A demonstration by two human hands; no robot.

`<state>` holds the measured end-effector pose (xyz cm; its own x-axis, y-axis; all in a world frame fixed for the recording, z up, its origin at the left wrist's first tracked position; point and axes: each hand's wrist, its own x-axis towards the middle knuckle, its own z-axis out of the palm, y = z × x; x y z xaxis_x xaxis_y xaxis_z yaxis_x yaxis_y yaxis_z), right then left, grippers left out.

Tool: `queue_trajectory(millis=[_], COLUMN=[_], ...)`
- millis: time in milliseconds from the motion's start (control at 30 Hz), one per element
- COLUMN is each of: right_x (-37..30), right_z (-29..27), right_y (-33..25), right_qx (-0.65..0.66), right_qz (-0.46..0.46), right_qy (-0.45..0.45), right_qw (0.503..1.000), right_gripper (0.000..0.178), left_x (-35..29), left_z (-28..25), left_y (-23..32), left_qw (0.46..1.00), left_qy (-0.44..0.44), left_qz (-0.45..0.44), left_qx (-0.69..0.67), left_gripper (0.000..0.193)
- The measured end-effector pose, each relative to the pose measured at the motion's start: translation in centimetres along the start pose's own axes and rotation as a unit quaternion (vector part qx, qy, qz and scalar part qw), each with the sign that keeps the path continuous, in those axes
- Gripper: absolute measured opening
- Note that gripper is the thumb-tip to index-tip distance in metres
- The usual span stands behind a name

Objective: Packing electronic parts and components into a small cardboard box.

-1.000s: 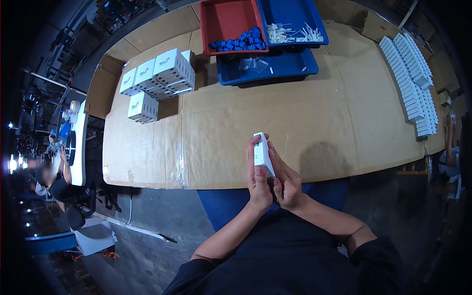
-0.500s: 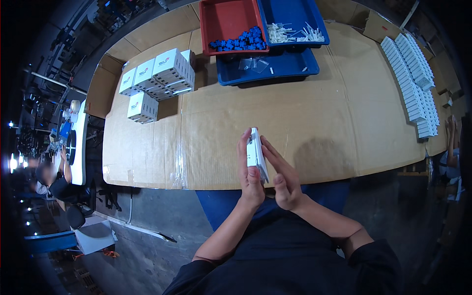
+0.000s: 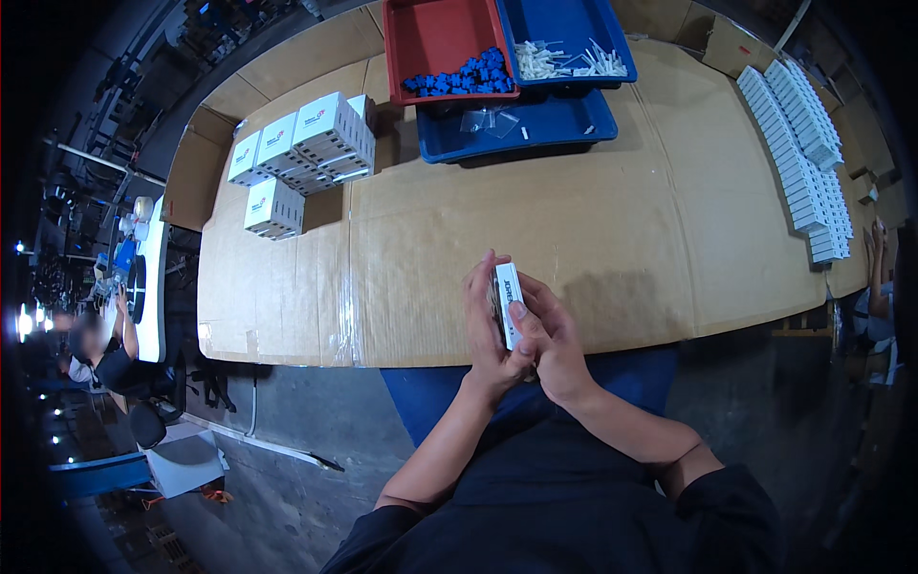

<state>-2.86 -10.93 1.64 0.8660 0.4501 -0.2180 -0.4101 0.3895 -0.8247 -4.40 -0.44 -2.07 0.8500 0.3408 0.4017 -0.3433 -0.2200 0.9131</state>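
Between my two palms, above the near edge of the table, is a small white box with dark print on its narrow upward side. My left hand lies along its left side, fingers pointing away from me. From the right, my right hand wraps round it, the thumb resting on the printed side. The lower end and most of the broad sides are hidden by my hands.
White boxes stand stacked at the left of the cardboard-covered table. Farther back are a red bin of blue pieces, a blue bin of white pieces and another blue tray. Rows of white boxes line the right.
My right hand has closed in on the white box, its thumb now on the printed side. The box has turned so that this narrow side faces up.
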Motion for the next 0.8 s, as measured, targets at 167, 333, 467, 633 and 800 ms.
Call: queue_trajectory(millis=[167, 333, 467, 633, 800], right_x=[-0.2, -0.8, -1.1, -1.0, -1.0], right_z=[-0.7, -0.6, -0.7, -0.5, 0.6], right_y=[1.3, 1.2, 0.9, 0.7, 0.6], right_qx=[-0.006, -0.075, -0.124, -0.153, -0.141], right_qz=[-0.042, -0.065, -0.072, -0.092, -0.133], right_qy=[0.016, 0.034, 0.013, 0.01, 0.069], right_qw=[0.999, 0.995, 0.99, 0.984, 0.979], right_gripper=[0.046, 0.048, 0.049, 0.05, 0.043], left_x=[0.8, 0.8, 0.8, 0.8, 0.4], left_z=[0.1, 0.5, 0.9, 1.2, 1.0], left_y=[-0.1, -0.7, -0.5, -0.7, -1.5], left_qw=[0.994, 0.993, 0.993, 0.992, 0.996], left_qy=[-0.008, 0.02, 0.051, 0.064, 0.056], left_qz=[0.073, 0.092, 0.099, 0.1, 0.067], left_qx=[0.084, 0.074, 0.046, 0.05, -0.001], left_gripper=[0.094, 0.082, 0.078, 0.079, 0.077])
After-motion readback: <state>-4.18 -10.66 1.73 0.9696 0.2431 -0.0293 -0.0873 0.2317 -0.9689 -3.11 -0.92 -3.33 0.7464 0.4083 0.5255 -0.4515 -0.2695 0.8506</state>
